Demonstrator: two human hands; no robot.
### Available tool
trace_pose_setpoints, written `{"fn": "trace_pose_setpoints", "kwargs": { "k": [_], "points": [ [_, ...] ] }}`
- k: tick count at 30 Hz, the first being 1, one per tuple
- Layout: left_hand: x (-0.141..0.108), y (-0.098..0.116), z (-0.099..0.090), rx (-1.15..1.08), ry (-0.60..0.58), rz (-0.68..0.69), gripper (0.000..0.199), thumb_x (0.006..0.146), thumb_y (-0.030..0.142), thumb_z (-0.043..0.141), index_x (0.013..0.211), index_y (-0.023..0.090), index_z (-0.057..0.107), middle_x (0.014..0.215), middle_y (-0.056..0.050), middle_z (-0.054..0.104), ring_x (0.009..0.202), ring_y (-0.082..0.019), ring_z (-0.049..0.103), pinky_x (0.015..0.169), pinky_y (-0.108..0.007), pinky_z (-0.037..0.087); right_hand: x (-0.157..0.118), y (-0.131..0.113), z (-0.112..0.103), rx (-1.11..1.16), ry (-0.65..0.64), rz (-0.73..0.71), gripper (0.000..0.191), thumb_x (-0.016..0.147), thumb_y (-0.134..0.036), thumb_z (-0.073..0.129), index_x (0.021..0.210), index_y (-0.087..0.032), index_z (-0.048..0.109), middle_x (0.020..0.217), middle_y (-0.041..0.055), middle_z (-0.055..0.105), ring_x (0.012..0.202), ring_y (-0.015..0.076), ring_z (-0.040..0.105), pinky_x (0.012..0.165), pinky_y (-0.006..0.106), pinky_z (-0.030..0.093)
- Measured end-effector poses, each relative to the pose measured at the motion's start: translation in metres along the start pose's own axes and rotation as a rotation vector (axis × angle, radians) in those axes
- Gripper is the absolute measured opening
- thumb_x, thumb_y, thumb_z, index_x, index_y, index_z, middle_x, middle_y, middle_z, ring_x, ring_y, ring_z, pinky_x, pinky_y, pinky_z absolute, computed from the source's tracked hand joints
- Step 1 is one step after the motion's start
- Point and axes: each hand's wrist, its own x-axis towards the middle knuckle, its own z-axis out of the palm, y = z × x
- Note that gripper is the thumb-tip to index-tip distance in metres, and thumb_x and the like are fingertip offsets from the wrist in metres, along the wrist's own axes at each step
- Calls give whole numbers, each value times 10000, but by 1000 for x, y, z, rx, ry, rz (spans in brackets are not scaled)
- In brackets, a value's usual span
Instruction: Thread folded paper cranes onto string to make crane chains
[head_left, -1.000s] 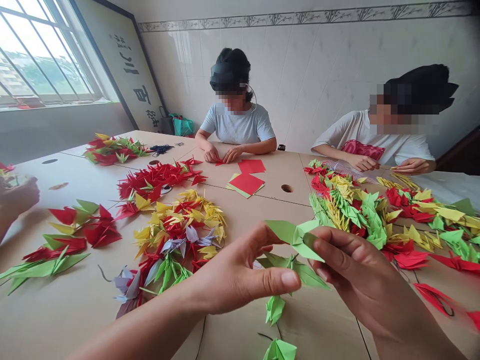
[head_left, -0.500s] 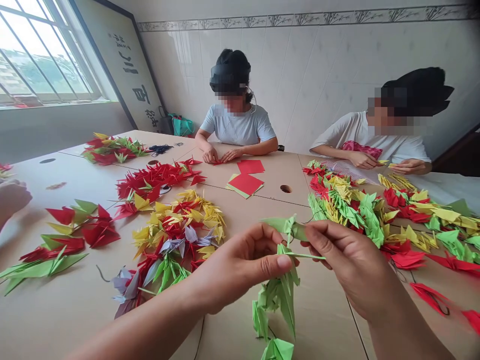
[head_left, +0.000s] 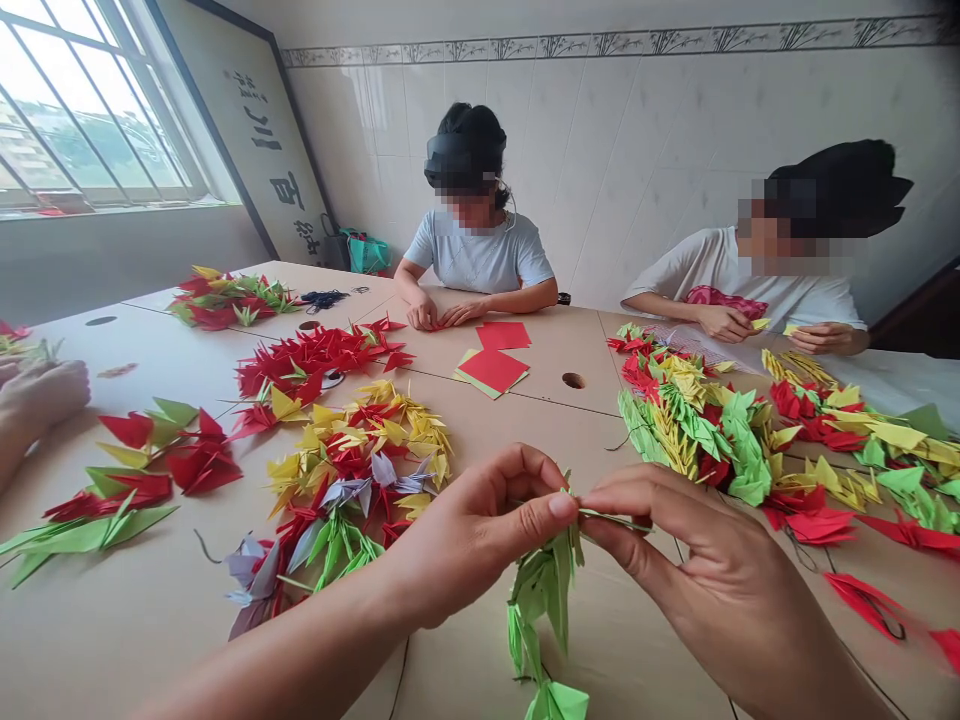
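Observation:
My left hand is closed, thumb and fingertips pinching the top of a string of green folded paper cranes. Below that pinch the cranes hang down towards the table's near side, and a thin dark cord shows beside the lower ones. My right hand pinches a narrow green point of the top paper crane, close against the left thumb. The fingers hide most of this top crane.
The brown table bears strung yellow and red cranes at left and mixed green, yellow and red strings at right. Red paper squares lie mid-table. Two people sit opposite; another person's hands reach in at left.
My right hand has come down and in against the left thumb. The green crane part raised above my hands no longer shows there. At left, another person's hands have come further into view.

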Motion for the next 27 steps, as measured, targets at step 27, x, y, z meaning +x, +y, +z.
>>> {"fn": "trace_pose_setpoints", "kwargs": {
  "k": [27],
  "points": [
    [-4, 0, 2, 265, 86, 85, 265, 701, 355, 717, 705, 132, 572, 607, 24, 511, 550, -68, 430, 511, -181, 357, 4, -1, -6, 206, -175, 269, 267, 782, -446, 618, 643, -218, 604, 605, -19, 572, 567, 129, 513, 520, 219, 408]
  ]
}}
